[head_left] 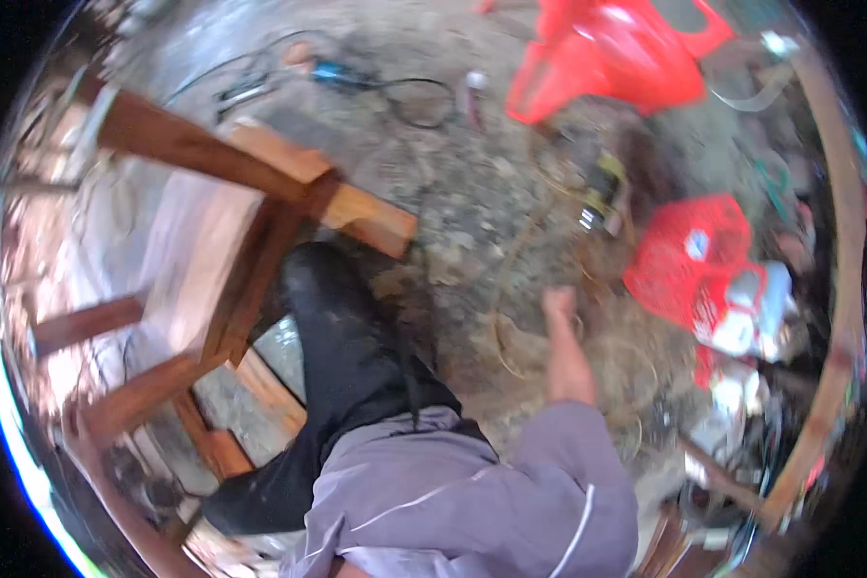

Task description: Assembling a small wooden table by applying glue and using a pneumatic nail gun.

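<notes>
My right arm reaches forward over the floor, and my right hand (560, 302) is small and blurred at its end. Whether its fingers hold anything cannot be made out. Close by lie loops of a thin yellowish cord (499, 318). A dark, yellow-marked tool-like object (602, 188) sits on the floor beyond the hand. My left hand does not show; only a bit of skin appears at the lower edge. To the left of my black-trousered leg (342, 328) stands a reddish-brown wooden frame with legs (197, 144), tilted, with a pale flat panel (197, 255).
A red plastic chair (612, 58) stands far right of centre. Red bags (689, 250) with white and blue packages lie at the right, inside a long wooden beam (843, 222). A blue power tool (342, 74) with a black cord rests on the rough floor ahead. Wood offcuts (270, 390) lie near my leg.
</notes>
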The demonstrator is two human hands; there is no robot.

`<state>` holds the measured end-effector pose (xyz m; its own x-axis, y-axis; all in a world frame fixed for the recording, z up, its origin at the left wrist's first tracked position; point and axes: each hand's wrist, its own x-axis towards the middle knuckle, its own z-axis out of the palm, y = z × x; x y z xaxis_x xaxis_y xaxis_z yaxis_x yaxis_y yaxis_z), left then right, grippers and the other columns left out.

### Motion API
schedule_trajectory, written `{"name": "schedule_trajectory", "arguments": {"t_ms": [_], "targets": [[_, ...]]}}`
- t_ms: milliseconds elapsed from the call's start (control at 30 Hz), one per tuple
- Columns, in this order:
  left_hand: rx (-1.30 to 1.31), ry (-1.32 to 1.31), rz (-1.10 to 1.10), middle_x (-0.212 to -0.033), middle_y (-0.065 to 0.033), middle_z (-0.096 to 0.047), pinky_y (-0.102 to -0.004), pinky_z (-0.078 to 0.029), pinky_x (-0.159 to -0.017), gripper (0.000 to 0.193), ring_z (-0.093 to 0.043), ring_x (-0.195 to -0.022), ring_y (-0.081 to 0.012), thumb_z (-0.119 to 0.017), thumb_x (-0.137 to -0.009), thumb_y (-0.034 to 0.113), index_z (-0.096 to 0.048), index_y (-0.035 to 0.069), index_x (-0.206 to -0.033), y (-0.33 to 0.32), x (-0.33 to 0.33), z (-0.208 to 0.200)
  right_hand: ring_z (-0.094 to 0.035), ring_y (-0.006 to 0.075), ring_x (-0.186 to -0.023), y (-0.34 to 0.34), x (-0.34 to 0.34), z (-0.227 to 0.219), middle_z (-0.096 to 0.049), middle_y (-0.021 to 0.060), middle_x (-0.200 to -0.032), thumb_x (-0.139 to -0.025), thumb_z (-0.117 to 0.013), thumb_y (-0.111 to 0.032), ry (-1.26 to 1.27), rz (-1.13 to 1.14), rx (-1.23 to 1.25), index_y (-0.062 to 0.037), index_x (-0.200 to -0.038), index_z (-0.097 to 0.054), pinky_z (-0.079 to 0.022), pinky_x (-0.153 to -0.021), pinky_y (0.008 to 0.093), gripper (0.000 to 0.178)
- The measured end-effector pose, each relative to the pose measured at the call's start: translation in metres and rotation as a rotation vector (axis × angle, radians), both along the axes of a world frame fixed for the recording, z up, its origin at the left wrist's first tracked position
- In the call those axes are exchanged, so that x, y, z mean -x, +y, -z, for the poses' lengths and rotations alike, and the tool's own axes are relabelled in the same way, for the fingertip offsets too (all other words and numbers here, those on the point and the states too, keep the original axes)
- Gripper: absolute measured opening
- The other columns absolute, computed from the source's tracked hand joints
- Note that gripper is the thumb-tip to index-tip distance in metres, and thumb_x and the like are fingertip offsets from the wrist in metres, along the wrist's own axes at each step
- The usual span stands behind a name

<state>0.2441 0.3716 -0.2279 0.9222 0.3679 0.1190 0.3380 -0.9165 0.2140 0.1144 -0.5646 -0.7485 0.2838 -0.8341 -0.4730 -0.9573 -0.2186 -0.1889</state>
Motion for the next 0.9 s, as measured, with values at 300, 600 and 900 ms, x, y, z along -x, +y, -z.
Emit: {"name": "schedule_trajectory", "arguments": {"t_ms": [300, 600, 900], "targets": [[-0.116, -0.075, 0.047, -0.115, -0.0104, -0.07, -0.0336, -0.047, -0.1, 0.026, -0.063, -0.109, -0.02, -0.059, -0.1, 0.01, -0.067, -0.001, -0.122, -0.033, 0.017, -0.008, -0.039, 0.045, -0.146, -0.094, -0.079, 0.032, -0.041, 0.0321, -0.156, -0.097, -0.063, -0.046, 0.01, -0.449, 0.103, 0.0081, -0.154, -0.033, -0.032, -0.12, 0.049, 0.084], [0.016, -0.116, -0.003, -0.113, -0.0083, -0.071, -0.0308, -0.046, -0.103, 0.024, -0.063, -0.111, -0.0171, -0.058, -0.1, 0.006, -0.068, -0.002, -0.121, -0.057, 0.018, -0.003, -0.069, 0.0414, -0.102, -0.072, -0.062, 0.1, -0.072, 0.0265, -0.108, -0.102, -0.054, -0.029, -0.234, -0.084, -0.446, 0.0052, -0.111, -0.069, -0.053, -0.088, 0.0504, 0.038], [-0.075, -0.098, 0.014, -0.109, -0.0112, -0.067, -0.0328, -0.046, -0.101, 0.02, -0.064, -0.107, -0.0215, -0.059, -0.1, 0.011, -0.068, 0.0, -0.114, -0.088, 0.014, -0.008, -0.051, 0.0493, -0.133, 0.029, -0.043, 0.004, -0.049, 0.036, -0.146, -0.095, -0.064, -0.059, 0.024, -0.393, 0.206, 0.0134, -0.137, -0.051, -0.041, -0.114, 0.0525, 0.085]]}}
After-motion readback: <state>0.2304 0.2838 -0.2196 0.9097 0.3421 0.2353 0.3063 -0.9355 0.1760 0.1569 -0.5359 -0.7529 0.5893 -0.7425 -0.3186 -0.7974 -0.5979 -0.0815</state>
